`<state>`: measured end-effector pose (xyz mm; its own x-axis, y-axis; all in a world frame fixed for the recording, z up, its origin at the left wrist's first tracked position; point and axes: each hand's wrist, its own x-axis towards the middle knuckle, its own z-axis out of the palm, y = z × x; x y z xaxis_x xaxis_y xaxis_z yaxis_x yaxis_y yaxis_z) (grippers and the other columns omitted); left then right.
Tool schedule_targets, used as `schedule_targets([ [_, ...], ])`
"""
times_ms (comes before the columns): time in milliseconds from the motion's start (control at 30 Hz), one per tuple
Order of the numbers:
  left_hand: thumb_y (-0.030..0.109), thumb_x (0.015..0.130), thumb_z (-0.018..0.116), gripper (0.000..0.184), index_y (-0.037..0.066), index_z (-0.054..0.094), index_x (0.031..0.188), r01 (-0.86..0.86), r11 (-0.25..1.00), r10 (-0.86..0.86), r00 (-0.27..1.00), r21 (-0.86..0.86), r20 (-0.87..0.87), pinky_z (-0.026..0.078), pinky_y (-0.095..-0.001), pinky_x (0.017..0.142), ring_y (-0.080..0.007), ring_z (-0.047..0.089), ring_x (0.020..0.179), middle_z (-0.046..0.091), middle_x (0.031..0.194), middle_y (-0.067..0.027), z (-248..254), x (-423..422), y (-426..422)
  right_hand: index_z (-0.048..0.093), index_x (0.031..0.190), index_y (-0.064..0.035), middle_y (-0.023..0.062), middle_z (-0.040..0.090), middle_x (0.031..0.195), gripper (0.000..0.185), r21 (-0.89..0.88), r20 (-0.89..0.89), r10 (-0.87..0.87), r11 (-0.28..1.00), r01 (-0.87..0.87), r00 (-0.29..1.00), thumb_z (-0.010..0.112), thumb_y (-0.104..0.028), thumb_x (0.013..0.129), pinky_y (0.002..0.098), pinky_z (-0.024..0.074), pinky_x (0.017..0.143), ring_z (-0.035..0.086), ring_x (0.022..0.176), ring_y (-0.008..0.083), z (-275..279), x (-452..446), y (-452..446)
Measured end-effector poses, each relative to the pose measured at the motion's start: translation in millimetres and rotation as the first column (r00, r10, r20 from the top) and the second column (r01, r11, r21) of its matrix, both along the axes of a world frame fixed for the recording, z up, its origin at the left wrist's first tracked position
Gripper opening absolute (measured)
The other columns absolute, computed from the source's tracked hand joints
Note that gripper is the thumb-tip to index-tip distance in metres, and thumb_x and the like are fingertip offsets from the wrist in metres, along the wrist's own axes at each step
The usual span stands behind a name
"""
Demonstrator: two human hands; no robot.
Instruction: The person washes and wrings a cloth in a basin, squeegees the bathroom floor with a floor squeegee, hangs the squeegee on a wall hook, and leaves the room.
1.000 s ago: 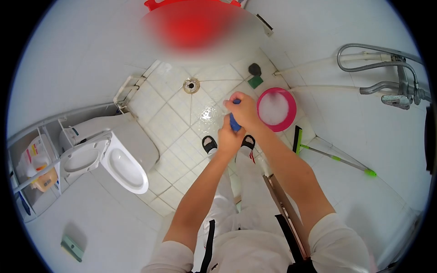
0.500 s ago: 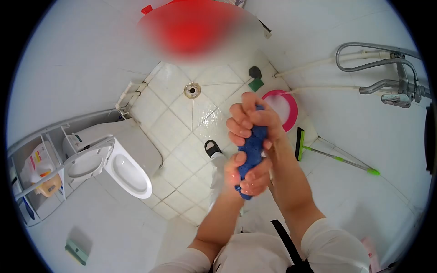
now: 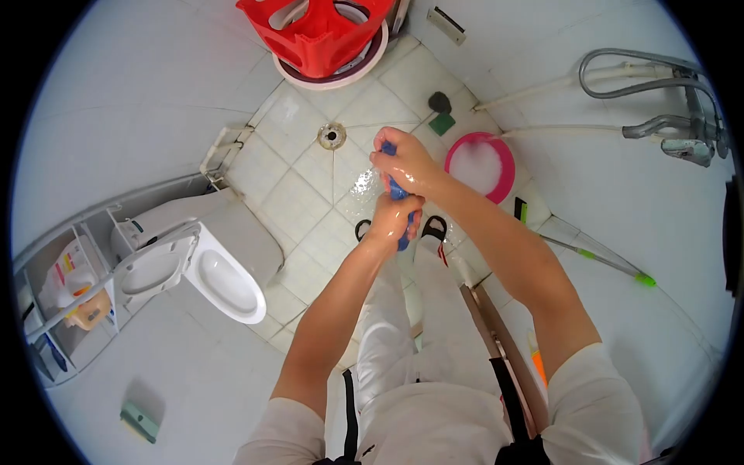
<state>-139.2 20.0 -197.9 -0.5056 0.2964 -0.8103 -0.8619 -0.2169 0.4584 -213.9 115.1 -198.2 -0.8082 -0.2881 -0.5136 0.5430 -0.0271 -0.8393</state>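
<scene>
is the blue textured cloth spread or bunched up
Bunched up: the left hand and right hand clasp the blue textured cloth as a narrow wad.

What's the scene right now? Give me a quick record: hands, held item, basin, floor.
Left hand: gripping blue cloth, end nearer body
Right hand: gripping same cloth, farther end
Held item: bunched lengthwise
Pink basin: on floor, right of hands, white foam inside
Floor: green pad near dark pad; drain left of both

Matt blue cloth (image 3: 397, 190); smooth pink plastic basin (image 3: 508, 172); shiny metal tap (image 3: 659, 125).
</scene>
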Motion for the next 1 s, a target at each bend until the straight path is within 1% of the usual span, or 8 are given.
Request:
schedule_targets([
  [200,0.013,0.076,0.065,0.016,0.000,0.058,0.071,0.058,0.909,-0.184,0.944,-0.412,-0.273,0.040,-0.0329,0.041,-0.0201,0.056,0.045,0.061,0.062,-0.0107,-71,12,14,0.052,0.092,-0.0028,0.0214,0.061,0.067,0.017,0.513,-0.439,-0.010,0.818,0.259,0.898,0.060,-0.012,0.080,0.0427,0.0503,0.058,0.061,0.061,0.0390,-49,12,-12],
  [333,0.026,0.077,0.071,0.037,0.002,0.057,0.103,-0.191,0.521,-0.569,0.648,-0.832,-0.505,0.049,-0.0409,0.060,-0.0291,0.065,0.065,0.066,0.075,-0.0177,-74,25,24,0.053,0.095,-0.0032,0.0225,0.063,0.070,0.021,0.550,-0.366,-0.266,0.711,0.437,0.892,0.063,-0.015,0.079,0.0431,0.0508,0.062,0.063,0.067,0.0393,-41,29,-14],
  [433,0.032,0.083,0.067,0.042,0.003,0.053,0.110,-0.194,0.765,-0.371,0.648,-0.614,-0.666,0.049,-0.0409,0.053,-0.0264,0.059,0.054,0.058,0.070,-0.0111,-48,37,19,0.053,0.101,-0.0033,0.0185,0.065,0.072,0.030,0.423,-0.088,-0.310,0.849,0.317,0.947,0.066,-0.018,0.079,0.0401,0.0511,0.061,0.066,0.066,0.0319,-38,29,0],
  [533,0.041,0.088,0.064,0.047,0.011,0.044,0.119,0.067,0.984,-0.050,0.993,0.167,-0.103,0.043,-0.0337,0.044,-0.0200,0.053,0.047,0.054,0.065,-0.0088,-3,38,-6,0.051,0.111,-0.0013,0.0170,0.066,0.081,0.045,-0.237,0.320,-0.091,0.956,0.173,0.943,0.069,-0.030,0.080,0.0390,0.0539,0.062,0.067,0.070,0.0287,4,23,39],
  [633,0.047,0.091,0.057,0.050,0.020,0.039,0.128,-0.309,0.320,0.124,0.951,0.896,0.284,0.037,-0.0255,0.037,-0.0115,0.042,0.039,0.051,0.064,-0.0037,53,46,11,0.046,0.125,-0.0016,0.0226,0.062,0.105,0.052,-0.924,0.296,0.232,0.316,0.216,0.927,0.065,-0.031,0.086,0.0419,0.0560,0.079,0.064,0.095,0.0344,49,10,61],
  [800,0.043,0.091,0.059,0.052,0.018,0.039,0.131,-0.239,-0.366,0.100,0.951,0.900,0.293,0.037,-0.0256,0.038,-0.0110,0.042,0.041,0.049,0.063,-0.0031,102,35,59,0.046,0.106,-0.0044,0.0155,0.050,0.104,0.027,-0.857,-0.085,-0.085,-0.503,-0.116,0.993,0.049,-0.029,0.096,0.0417,0.0567,0.077,0.056,0.093,0.0278,94,24,-6],
  [900,0.038,0.089,0.061,0.042,0.015,0.045,0.120,-0.260,-0.246,0.150,0.942,0.934,0.301,0.035,-0.0261,0.037,-0.0121,0.042,0.039,0.050,0.061,-0.0028,125,46,39,0.044,0.078,-0.0052,0.0078,0.048,0.074,0.032,-0.988,0.153,0.100,0.041,0.150,0.983,0.052,-0.031,0.095,0.0337,0.0517,0.055,0.051,0.063,0.0184,123,29,14],
  [1000,0.027,0.086,0.062,0.032,0.008,0.047,0.107,-0.255,0.434,0.179,0.964,0.864,0.195,0.031,-0.0275,0.037,-0.0147,0.040,0.038,0.047,0.060,-0.0047,113,46,3,0.046,0.070,-0.0041,0.0066,0.049,0.061,0.039,-0.816,0.153,0.081,0.572,0.079,0.985,0.058,-0.034,0.092,0.0317,0.0454,0.046,0.050,0.051,0.0171,116,23,25],
])
